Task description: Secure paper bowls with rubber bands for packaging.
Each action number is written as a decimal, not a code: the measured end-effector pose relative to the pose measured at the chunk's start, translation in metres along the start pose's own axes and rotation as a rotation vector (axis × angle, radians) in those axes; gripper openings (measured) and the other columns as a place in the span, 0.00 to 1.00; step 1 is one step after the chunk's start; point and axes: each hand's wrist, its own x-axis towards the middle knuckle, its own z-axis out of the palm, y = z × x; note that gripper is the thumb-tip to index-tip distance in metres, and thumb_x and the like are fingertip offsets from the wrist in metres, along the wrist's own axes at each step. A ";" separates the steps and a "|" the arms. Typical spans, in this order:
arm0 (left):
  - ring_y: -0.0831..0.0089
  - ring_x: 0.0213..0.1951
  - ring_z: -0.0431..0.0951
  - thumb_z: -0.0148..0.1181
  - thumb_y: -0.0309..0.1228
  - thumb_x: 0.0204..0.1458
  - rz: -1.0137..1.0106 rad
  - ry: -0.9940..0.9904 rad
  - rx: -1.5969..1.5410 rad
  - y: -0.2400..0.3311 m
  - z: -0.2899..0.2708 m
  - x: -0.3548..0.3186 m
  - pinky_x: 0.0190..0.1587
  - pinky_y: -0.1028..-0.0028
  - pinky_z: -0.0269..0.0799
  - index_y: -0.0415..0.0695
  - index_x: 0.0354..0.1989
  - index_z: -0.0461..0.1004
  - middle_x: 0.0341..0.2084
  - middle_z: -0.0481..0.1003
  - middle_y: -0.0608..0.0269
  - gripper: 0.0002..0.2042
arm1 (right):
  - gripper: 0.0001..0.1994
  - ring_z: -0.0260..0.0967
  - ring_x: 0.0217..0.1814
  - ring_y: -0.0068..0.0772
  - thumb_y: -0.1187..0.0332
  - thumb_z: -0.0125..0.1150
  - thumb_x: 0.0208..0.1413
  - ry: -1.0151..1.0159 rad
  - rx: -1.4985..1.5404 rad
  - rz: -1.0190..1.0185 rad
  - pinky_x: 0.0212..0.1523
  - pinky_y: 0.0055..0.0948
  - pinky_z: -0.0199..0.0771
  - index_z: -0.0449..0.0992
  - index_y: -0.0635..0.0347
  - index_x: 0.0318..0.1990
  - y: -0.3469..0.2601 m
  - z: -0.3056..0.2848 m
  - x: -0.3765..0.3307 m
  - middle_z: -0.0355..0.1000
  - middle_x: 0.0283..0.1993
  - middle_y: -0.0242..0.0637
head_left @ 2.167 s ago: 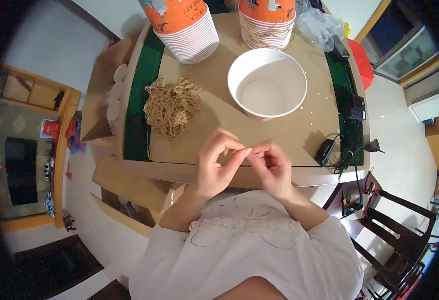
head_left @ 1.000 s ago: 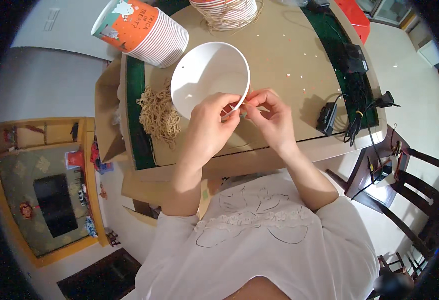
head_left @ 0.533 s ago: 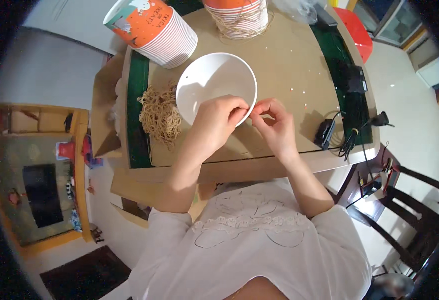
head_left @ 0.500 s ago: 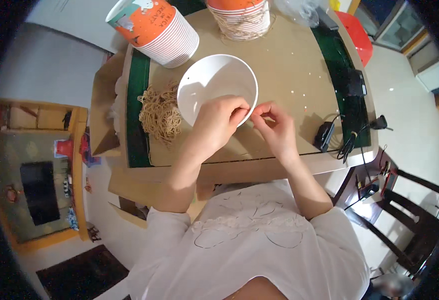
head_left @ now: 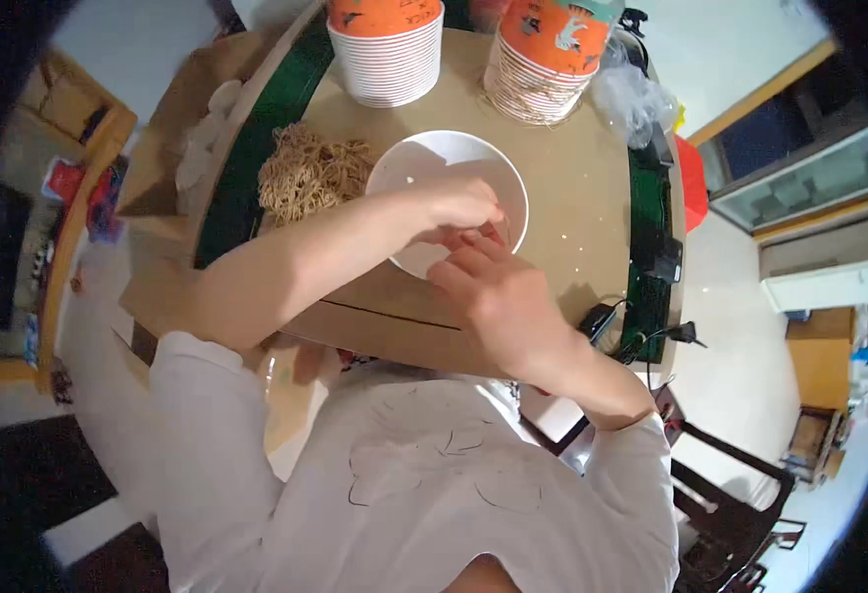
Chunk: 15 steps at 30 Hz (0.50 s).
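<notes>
A white paper bucket (head_left: 404, 171) stands mouth up in front of me, with a small hole high in its left wall. My left hand (head_left: 461, 206) reaches over it from the left, its fingers curled down at the right inner side. Beside it my right hand (head_left: 493, 292) bends over the near rim, fingertips pressed together close to the left ones. What the fingertips hold is hidden or too small to make out. To the left of the bucket lies a tangled pile of beige string (head_left: 305, 173).
A stack of orange and white paper buckets (head_left: 386, 64) stands behind the bucket; another stack (head_left: 542, 79), farther right, has strings draped round it. A clear plastic bag (head_left: 631, 99) lies beyond. Black adapters and cables (head_left: 602, 318) sit at the table's right edge.
My view has turned and shifted. Both hands have moved from the bucket's near right rim to over its mouth, and the right hand has turned palm down, closer to the left.
</notes>
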 end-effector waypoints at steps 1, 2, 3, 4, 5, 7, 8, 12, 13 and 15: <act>0.73 0.20 0.72 0.48 0.27 0.56 0.046 -0.046 -0.166 -0.016 0.000 0.008 0.20 0.73 0.66 0.38 0.27 0.74 0.24 0.75 0.57 0.09 | 0.08 0.72 0.41 0.41 0.79 0.56 0.46 0.000 0.133 0.015 0.39 0.32 0.75 0.72 0.62 0.35 0.004 -0.010 0.001 0.72 0.36 0.40; 0.75 0.17 0.69 0.48 0.26 0.55 0.098 -0.080 -0.334 -0.037 -0.002 0.020 0.17 0.75 0.62 0.39 0.25 0.74 0.23 0.75 0.57 0.10 | 0.08 0.73 0.41 0.39 0.80 0.55 0.48 -0.003 0.270 0.020 0.40 0.30 0.74 0.73 0.62 0.37 0.010 -0.022 0.004 0.73 0.36 0.39; 0.78 0.13 0.63 0.46 0.24 0.53 -0.039 -0.087 -0.419 -0.031 -0.001 0.020 0.12 0.77 0.54 0.40 0.29 0.74 0.22 0.74 0.57 0.09 | 0.07 0.74 0.38 0.33 0.80 0.53 0.52 0.128 0.427 0.080 0.38 0.26 0.73 0.73 0.64 0.39 0.019 -0.029 0.010 0.75 0.36 0.37; 0.79 0.12 0.62 0.45 0.24 0.53 0.014 -0.020 -0.346 -0.034 0.001 0.014 0.11 0.78 0.51 0.40 0.32 0.73 0.22 0.74 0.58 0.08 | 0.06 0.74 0.37 0.30 0.79 0.55 0.53 0.115 0.426 0.275 0.37 0.24 0.73 0.74 0.65 0.38 0.028 -0.032 0.015 0.75 0.34 0.37; 0.81 0.11 0.60 0.45 0.24 0.53 0.057 0.036 -0.265 -0.019 0.010 -0.010 0.10 0.79 0.47 0.40 0.35 0.73 0.22 0.74 0.59 0.08 | 0.05 0.74 0.35 0.27 0.78 0.56 0.54 0.109 0.422 0.486 0.36 0.23 0.72 0.74 0.65 0.38 0.038 -0.036 0.016 0.75 0.33 0.36; 0.71 0.16 0.70 0.46 0.27 0.56 0.155 0.099 -0.022 -0.035 0.015 -0.001 0.15 0.71 0.61 0.38 0.40 0.70 0.25 0.76 0.54 0.09 | 0.06 0.74 0.34 0.25 0.77 0.57 0.53 0.000 0.323 0.487 0.35 0.22 0.72 0.74 0.65 0.39 0.061 -0.028 0.014 0.75 0.33 0.36; 0.73 0.19 0.71 0.45 0.28 0.57 0.303 0.240 0.133 -0.040 0.018 -0.003 0.19 0.72 0.64 0.38 0.39 0.69 0.22 0.73 0.56 0.08 | 0.07 0.73 0.33 0.23 0.77 0.59 0.53 -0.107 0.238 0.486 0.34 0.21 0.72 0.74 0.65 0.40 0.071 -0.022 0.012 0.75 0.32 0.36; 0.47 0.38 0.76 0.46 0.30 0.56 0.419 0.393 0.197 -0.047 0.025 -0.007 0.43 0.55 0.68 0.35 0.41 0.68 0.33 0.75 0.43 0.11 | 0.08 0.71 0.32 0.19 0.76 0.61 0.52 -0.157 0.358 0.467 0.34 0.20 0.71 0.74 0.65 0.40 0.076 -0.014 0.009 0.75 0.32 0.34; 0.48 0.37 0.76 0.47 0.30 0.56 0.429 0.413 0.220 -0.048 0.027 -0.009 0.42 0.56 0.69 0.35 0.40 0.68 0.33 0.75 0.43 0.11 | 0.08 0.70 0.32 0.18 0.76 0.62 0.51 -0.134 0.396 0.491 0.33 0.19 0.71 0.74 0.65 0.39 0.074 -0.013 0.010 0.75 0.32 0.34; 0.49 0.37 0.76 0.47 0.30 0.55 0.481 0.450 0.246 -0.047 0.028 -0.014 0.41 0.56 0.70 0.35 0.40 0.68 0.32 0.75 0.43 0.10 | 0.07 0.70 0.31 0.17 0.76 0.63 0.51 -0.128 0.421 0.519 0.33 0.19 0.71 0.74 0.66 0.37 0.072 -0.011 0.011 0.75 0.32 0.33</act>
